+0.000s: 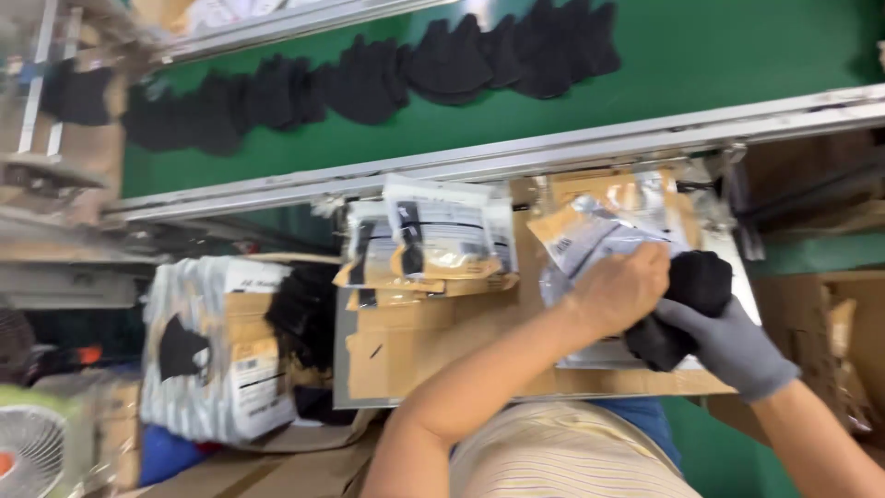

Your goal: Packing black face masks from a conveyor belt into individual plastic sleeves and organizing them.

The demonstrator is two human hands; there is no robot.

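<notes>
The left hand is bare; its fingers curl over the mouth of a clear bag with tan print, pinching the bag's edge against a black garment; the right hand wears a grey glove and closes round the lower part of that garment, thumb on top; the garment sits half at the bag's opening, between the two hands, above a metal tray lined with cardboard; whether any of the garment is already inside the bag cannot be told through the blur.

Just left of the hands a stack of filled bags lies on the tray, touching the rail of a green belt; a row of black pieces lies overlapping along the belt, well apart from the hands.

Lower left, a bundle of packs rests beside the tray with loose black cloth against it; a white fan shows at the corner; the person's striped shirt fills the bottom edge.
</notes>
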